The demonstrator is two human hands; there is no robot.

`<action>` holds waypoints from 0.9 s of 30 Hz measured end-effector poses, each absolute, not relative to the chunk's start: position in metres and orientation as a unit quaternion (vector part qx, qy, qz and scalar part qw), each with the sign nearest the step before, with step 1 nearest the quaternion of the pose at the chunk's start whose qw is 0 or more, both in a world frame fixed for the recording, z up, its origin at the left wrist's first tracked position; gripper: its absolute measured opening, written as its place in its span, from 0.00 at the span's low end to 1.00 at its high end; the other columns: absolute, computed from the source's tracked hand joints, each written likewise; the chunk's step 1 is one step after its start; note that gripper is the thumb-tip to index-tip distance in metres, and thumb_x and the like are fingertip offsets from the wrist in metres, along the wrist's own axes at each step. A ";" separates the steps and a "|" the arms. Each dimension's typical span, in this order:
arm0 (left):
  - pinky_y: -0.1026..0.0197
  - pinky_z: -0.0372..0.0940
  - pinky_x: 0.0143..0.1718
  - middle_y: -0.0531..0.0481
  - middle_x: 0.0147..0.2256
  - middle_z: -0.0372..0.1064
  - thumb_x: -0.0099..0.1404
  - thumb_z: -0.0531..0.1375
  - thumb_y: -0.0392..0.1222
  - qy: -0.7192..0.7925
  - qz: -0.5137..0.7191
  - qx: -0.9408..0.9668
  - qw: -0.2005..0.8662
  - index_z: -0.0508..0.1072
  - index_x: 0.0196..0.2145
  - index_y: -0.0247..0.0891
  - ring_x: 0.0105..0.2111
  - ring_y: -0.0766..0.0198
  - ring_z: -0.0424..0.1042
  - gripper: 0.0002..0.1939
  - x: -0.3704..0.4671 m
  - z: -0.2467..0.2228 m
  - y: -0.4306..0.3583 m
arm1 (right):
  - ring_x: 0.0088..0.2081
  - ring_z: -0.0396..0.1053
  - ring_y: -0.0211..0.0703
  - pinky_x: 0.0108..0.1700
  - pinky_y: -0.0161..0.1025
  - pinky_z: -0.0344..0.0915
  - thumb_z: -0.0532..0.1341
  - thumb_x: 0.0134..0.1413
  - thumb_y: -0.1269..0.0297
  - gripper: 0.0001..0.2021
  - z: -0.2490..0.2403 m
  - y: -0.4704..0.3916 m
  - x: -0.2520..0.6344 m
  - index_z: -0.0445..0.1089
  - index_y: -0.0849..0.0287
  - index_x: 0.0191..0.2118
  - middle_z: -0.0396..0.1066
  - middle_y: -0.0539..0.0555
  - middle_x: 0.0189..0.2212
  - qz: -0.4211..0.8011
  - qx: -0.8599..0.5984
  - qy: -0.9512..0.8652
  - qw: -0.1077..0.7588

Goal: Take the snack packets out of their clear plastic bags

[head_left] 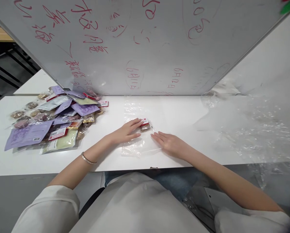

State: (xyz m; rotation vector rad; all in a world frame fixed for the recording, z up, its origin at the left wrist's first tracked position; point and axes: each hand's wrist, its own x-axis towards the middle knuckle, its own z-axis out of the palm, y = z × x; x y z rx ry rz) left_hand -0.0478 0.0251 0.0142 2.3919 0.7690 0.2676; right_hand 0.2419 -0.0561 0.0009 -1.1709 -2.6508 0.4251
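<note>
Left hand [131, 132]: unclenched; its fingers are laid against a small packet [145, 128]. Small packet: located at those fingertips, on or inside a clear bag [131, 150]. Right hand [170, 144]: placed at the bag's right side; whether plastic is pinched cannot be told. Packet pile [62, 118]: heaped left of both hands.

Red handwriting [133, 77] on the whiteboard [145, 53] reads "6月" twice.

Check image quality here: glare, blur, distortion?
Head view: bright glints on the clear plastic at right and the flat clear bag. Head view: whiteboard sides splay upward, likely wide-angle stretch. Head view: left hand and right hand look fairly sharp; packet label print too small to read.
</note>
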 end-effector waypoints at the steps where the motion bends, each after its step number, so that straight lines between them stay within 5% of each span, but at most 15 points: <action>1: 0.45 0.46 0.70 0.44 0.72 0.43 0.74 0.48 0.58 0.282 0.106 0.902 0.310 0.50 0.71 0.45 0.71 0.53 0.44 0.32 -0.048 0.013 0.026 | 0.56 0.72 0.58 0.52 0.54 0.72 0.55 0.56 0.74 0.24 0.002 -0.051 0.242 0.70 0.57 0.58 0.74 0.61 0.55 0.166 -0.407 -0.889 0.128; 5: 0.44 0.50 0.69 0.45 0.70 0.51 0.75 0.46 0.57 0.254 0.128 0.887 0.362 0.59 0.68 0.45 0.70 0.53 0.49 0.29 -0.050 0.016 0.027 | 0.49 0.75 0.51 0.51 0.50 0.71 0.58 0.63 0.58 0.10 0.008 -0.024 0.245 0.75 0.50 0.43 0.75 0.55 0.51 0.283 -0.424 -0.823 0.250; 10: 0.49 0.67 0.55 0.45 0.63 0.65 0.76 0.31 0.58 0.244 0.172 0.804 0.515 0.70 0.59 0.44 0.61 0.53 0.66 0.35 -0.049 0.020 0.024 | 0.47 0.72 0.48 0.51 0.49 0.67 0.61 0.59 0.52 0.13 -0.006 0.012 0.237 0.70 0.54 0.29 0.74 0.56 0.48 0.400 -0.492 -0.682 0.364; 12: 0.50 0.68 0.53 0.42 0.59 0.70 0.76 0.37 0.59 0.262 0.198 0.775 0.539 0.74 0.53 0.42 0.58 0.53 0.70 0.32 -0.048 0.017 0.023 | 0.42 0.72 0.46 0.49 0.48 0.67 0.63 0.56 0.53 0.13 -0.014 0.019 0.232 0.68 0.55 0.26 0.74 0.55 0.42 0.400 -0.520 -0.662 0.363; 15: 0.51 0.69 0.51 0.41 0.50 0.75 0.71 0.56 0.55 0.363 0.233 0.756 0.492 0.71 0.53 0.39 0.49 0.55 0.75 0.21 -0.042 0.008 0.024 | 0.37 0.69 0.45 0.43 0.45 0.65 0.64 0.53 0.57 0.11 -0.021 0.020 0.227 0.68 0.54 0.25 0.72 0.53 0.35 0.346 -0.553 -0.671 0.351; 17: 0.50 0.69 0.50 0.40 0.51 0.73 0.69 0.60 0.48 0.423 0.254 0.766 0.412 0.62 0.62 0.40 0.47 0.56 0.75 0.27 -0.037 0.001 0.022 | 0.34 0.68 0.44 0.40 0.44 0.64 0.64 0.52 0.58 0.10 -0.023 0.019 0.225 0.67 0.54 0.25 0.70 0.52 0.31 0.306 -0.574 -0.678 0.342; 20: 0.42 0.61 0.60 0.35 0.63 0.59 0.69 0.59 0.39 0.429 0.263 0.833 0.229 0.56 0.67 0.45 0.61 0.49 0.64 0.31 -0.031 -0.004 0.018 | 0.32 0.67 0.45 0.38 0.45 0.65 0.64 0.53 0.57 0.11 -0.024 0.018 0.223 0.65 0.54 0.24 0.67 0.52 0.30 0.250 -0.589 -0.692 0.333; 23: 0.36 0.46 0.68 0.41 0.67 0.55 0.71 0.55 0.38 0.304 0.182 0.926 0.128 0.62 0.64 0.48 0.69 0.47 0.50 0.25 -0.030 -0.002 0.014 | 0.40 0.70 0.52 0.46 0.53 0.67 0.65 0.54 0.58 0.08 -0.020 0.018 0.222 0.68 0.54 0.29 0.71 0.57 0.36 0.147 -0.590 -0.719 0.336; 27: 0.42 0.49 0.68 0.35 0.68 0.53 0.69 0.57 0.52 0.208 0.096 0.961 0.157 0.50 0.71 0.36 0.68 0.46 0.55 0.38 -0.035 0.001 0.011 | 0.59 0.66 0.60 0.65 0.62 0.55 0.64 0.57 0.56 0.11 -0.008 0.009 0.234 0.74 0.53 0.44 0.72 0.60 0.54 0.097 -0.512 -0.790 0.324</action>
